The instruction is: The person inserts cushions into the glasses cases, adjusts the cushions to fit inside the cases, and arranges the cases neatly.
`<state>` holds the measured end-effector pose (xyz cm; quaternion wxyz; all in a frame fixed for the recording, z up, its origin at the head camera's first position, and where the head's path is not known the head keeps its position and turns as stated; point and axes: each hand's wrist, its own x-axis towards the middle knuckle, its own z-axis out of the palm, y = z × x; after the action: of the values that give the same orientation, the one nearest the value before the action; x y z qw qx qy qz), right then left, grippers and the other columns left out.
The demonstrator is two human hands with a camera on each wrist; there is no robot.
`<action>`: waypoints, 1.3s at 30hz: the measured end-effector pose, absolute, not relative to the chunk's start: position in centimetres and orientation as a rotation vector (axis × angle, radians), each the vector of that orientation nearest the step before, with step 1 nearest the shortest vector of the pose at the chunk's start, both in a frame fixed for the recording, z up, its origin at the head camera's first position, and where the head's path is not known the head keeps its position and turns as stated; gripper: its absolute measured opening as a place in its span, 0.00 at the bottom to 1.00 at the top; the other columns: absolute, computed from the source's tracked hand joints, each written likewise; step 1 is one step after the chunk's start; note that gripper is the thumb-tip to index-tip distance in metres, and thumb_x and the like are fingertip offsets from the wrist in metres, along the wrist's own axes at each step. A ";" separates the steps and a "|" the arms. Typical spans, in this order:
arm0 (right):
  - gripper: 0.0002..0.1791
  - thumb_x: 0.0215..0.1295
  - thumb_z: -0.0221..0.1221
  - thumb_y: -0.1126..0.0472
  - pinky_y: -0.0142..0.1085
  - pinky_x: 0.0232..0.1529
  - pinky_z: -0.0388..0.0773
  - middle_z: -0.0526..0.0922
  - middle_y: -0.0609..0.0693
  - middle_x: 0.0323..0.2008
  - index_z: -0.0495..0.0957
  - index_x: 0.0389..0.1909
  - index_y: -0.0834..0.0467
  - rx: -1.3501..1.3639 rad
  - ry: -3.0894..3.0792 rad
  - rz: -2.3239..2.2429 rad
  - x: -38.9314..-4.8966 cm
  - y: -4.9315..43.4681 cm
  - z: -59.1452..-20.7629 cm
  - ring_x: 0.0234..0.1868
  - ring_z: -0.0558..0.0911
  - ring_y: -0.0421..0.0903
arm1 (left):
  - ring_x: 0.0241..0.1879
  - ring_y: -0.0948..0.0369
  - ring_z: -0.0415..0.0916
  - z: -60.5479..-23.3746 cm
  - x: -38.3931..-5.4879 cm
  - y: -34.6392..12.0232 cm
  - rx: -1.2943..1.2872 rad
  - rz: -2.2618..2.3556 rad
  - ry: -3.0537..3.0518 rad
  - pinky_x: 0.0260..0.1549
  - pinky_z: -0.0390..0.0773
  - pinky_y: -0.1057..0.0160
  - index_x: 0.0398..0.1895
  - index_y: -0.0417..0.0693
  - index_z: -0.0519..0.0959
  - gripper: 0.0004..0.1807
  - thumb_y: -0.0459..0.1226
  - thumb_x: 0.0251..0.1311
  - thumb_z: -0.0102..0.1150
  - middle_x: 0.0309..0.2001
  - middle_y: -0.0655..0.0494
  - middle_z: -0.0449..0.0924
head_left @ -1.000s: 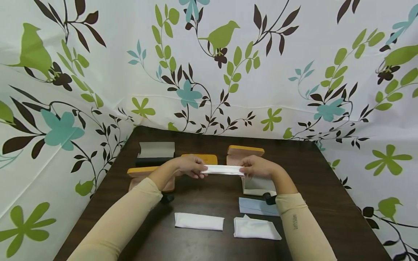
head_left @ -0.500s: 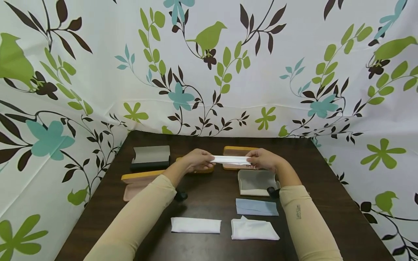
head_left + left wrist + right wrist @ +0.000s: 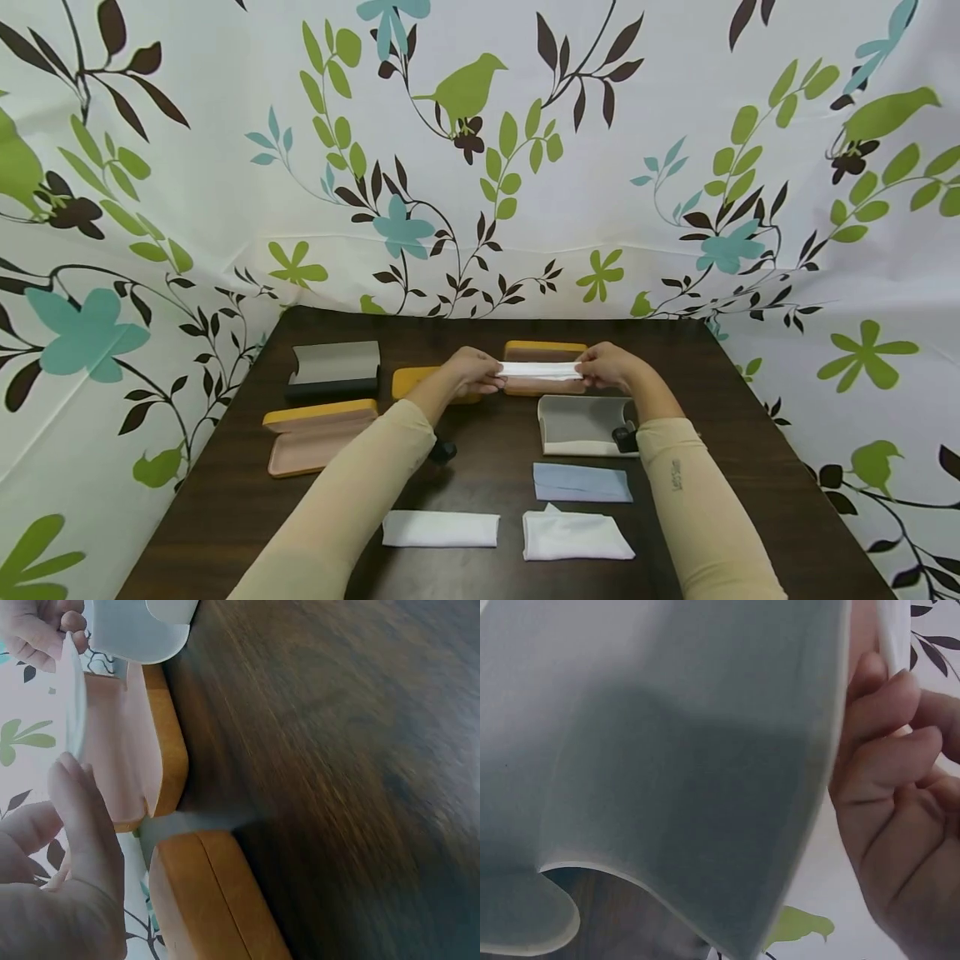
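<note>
A narrow folded white cloth is stretched between my two hands, over the open orange glasses case at the back right. My left hand pinches its left end between thumb and fingers. At the other end, my right hand holds the cloth in a similar pinch. In the left wrist view the cloth appears edge-on, in front of the case's pink lining. The right wrist view shows curled fingers of my right hand at the cloth's end, beside an open grey-lined case.
A shut orange case lies by my left forearm. To the left are an open orange case and a black case with grey lining. Nearer lie a light blue cloth and two folded white cloths.
Both hands have carried the white cloth away from me and slightly right across the table, from near the middle to over the open orange case. The head view has shifted a little.
</note>
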<state>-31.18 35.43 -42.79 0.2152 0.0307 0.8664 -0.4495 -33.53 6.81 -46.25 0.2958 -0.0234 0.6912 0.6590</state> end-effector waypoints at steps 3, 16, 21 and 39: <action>0.12 0.74 0.56 0.68 0.29 0.26 0.73 0.80 0.52 0.25 0.77 0.50 0.74 0.121 2.439 -1.221 -31.3 35.7 -43.0 0.24 0.76 0.39 | 0.25 0.63 0.83 -46.5 -33.8 7.6 -0.071 1.759 1.845 0.25 0.82 0.70 0.53 0.27 0.78 0.14 0.29 0.70 0.57 0.30 0.47 0.86; 0.12 0.70 0.53 0.70 0.33 0.29 0.81 0.84 0.57 0.28 0.82 0.43 0.75 0.134 2.586 -1.024 -31.9 35.0 -44.4 0.25 0.82 0.43 | 0.43 0.50 0.87 -47.0 -33.8 8.6 -0.130 1.776 1.865 0.36 0.86 0.62 0.59 0.26 0.75 0.19 0.34 0.74 0.50 0.52 0.34 0.82; 0.13 0.71 0.49 0.70 0.35 0.27 0.73 0.80 0.54 0.24 0.81 0.32 0.71 0.178 2.776 -0.756 -31.2 34.1 -43.6 0.23 0.74 0.43 | 0.39 0.53 0.83 -46.4 -33.6 8.6 0.126 1.534 2.260 0.36 0.83 0.61 0.56 0.34 0.79 0.17 0.36 0.74 0.49 0.49 0.39 0.82; 0.19 0.69 0.55 0.73 0.54 0.55 0.78 0.81 0.64 0.58 0.79 0.60 0.67 -0.109 2.820 -0.460 -30.3 33.6 -44.7 0.59 0.79 0.63 | 0.57 0.61 0.72 -47.5 -31.7 8.9 1.017 -0.347 2.923 0.51 0.72 0.55 0.61 0.66 0.79 0.16 0.44 0.74 0.53 0.58 0.66 0.81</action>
<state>-30.34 33.57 -44.66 0.1406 -0.0377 0.9764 -0.1594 -31.73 8.86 -47.55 0.0138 0.3265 0.9385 -0.1115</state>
